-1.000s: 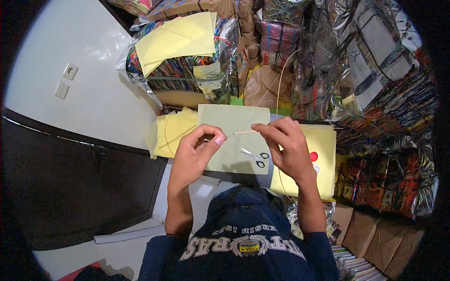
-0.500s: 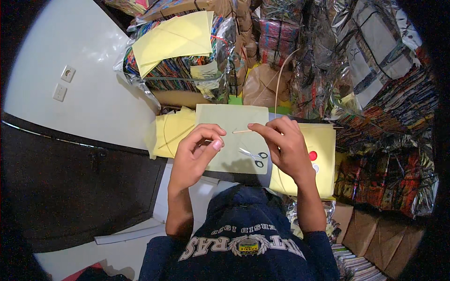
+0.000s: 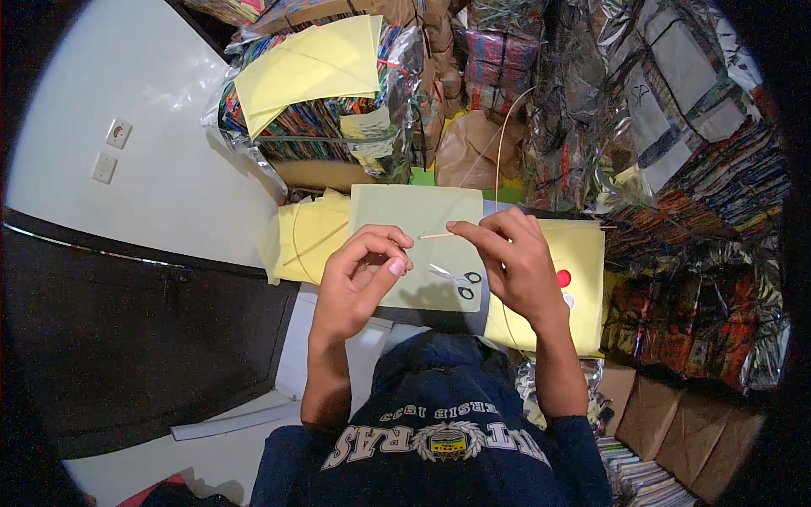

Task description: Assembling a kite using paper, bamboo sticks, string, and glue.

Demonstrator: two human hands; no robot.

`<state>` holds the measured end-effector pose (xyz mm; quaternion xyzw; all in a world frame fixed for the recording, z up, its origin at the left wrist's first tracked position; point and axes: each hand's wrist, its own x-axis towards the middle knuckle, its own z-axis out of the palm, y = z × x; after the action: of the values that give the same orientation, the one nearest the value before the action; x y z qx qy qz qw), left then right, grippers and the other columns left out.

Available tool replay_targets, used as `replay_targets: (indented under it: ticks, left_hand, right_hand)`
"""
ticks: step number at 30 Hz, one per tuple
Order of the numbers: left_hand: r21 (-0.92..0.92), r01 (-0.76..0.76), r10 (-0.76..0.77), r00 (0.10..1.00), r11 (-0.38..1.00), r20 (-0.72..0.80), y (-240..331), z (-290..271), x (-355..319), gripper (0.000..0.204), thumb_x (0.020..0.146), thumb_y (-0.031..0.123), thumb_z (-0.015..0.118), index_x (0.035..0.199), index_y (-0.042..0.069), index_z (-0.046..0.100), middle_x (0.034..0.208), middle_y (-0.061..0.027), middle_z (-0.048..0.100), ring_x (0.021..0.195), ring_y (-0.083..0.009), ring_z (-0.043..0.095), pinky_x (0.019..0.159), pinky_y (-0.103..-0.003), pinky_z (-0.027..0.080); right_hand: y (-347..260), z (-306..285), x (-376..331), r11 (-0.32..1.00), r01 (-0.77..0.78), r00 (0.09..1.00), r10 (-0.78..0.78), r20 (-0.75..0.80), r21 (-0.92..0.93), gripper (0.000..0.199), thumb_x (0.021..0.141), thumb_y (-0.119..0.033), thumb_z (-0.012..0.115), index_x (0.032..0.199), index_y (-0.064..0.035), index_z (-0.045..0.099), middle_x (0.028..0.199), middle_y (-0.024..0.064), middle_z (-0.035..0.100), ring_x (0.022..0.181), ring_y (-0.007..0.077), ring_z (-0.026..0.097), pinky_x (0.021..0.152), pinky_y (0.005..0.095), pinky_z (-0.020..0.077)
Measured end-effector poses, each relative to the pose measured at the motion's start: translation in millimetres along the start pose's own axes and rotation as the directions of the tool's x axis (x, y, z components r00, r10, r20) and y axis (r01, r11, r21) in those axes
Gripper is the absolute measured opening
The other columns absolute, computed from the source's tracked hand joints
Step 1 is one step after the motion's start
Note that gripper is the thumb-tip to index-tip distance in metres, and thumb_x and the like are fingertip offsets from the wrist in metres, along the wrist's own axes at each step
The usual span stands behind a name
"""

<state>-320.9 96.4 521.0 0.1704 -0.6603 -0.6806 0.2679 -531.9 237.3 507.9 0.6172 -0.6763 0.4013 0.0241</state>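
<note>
My right hand [image 3: 522, 264] pinches a thin pale stick [image 3: 437, 237] between thumb and forefinger, its short end pointing left. A long, thin tan strip [image 3: 499, 152] arches up from behind this hand; I cannot tell whether it joins the stick. My left hand [image 3: 359, 275] is curled close to the stick's tip, thumb near the bent fingers, a small gap apart from it. Whatever those fingers may hold is too small to make out. Below the stick, scissors [image 3: 456, 279] with black handles lie on a pale yellow sheet [image 3: 397, 203].
More yellow sheets [image 3: 583, 321] lie at the right, bearing a red round piece [image 3: 563, 278] and a white one [image 3: 568, 301]. Other yellow paper [image 3: 312, 224] with thin strips sits at the left. Wrapped bundles [image 3: 676, 169] stack behind and right; a white wall [image 3: 169, 93] stands left.
My left hand has shifted slightly to the right, nearer the stick's tip. The right hand keeps its pinch on the stick, almost unmoved.
</note>
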Motion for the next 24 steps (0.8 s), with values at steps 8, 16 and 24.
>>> replay_targets:
  ticks: [8,16,24]
  left_hand:
    - [-0.006,0.017,-0.017,1.0,1.0,-0.002,-2.7,-4.4,-1.0,0.005,0.099,-0.004,0.064,0.104,-0.002,0.065,0.12,-0.012,0.06,0.099,-0.0142,0.062,0.093,-0.029,0.052]
    - [0.013,0.017,-0.017,1.0,1.0,0.002,-7.2,-9.4,-3.8,0.004,0.1,-0.004,0.064,0.103,-0.002,0.064,0.118,-0.0108,0.06,0.099,-0.0125,0.06,0.091,-0.028,0.05]
    - [0.015,0.03,-0.029,0.999,0.999,-0.016,-9.4,-13.2,-4.8,0.004,0.1,-0.003,0.065,0.103,-0.001,0.064,0.117,-0.0097,0.06,0.099,-0.012,0.06,0.092,-0.028,0.051]
  right_hand:
    - [-2.6,0.2,0.3,1.0,-0.002,1.0,0.002,-0.006,0.02,0.041,0.085,0.004,0.07,0.12,-0.0156,0.078,0.084,0.0047,0.06,0.081,0.0242,0.058,0.074,0.0366,0.0428]
    - [-6.5,1.9,0.8,1.0,0.007,1.0,-0.007,-0.007,0.026,0.041,0.084,0.005,0.07,0.12,-0.015,0.078,0.084,0.0049,0.061,0.08,0.0244,0.057,0.073,0.0367,0.0426]
    - [-10.5,3.7,1.1,0.997,0.007,1.0,-0.007,0.004,0.077,0.043,0.084,0.006,0.069,0.121,-0.0145,0.078,0.084,0.0066,0.059,0.08,0.0254,0.056,0.075,0.0376,0.0458]
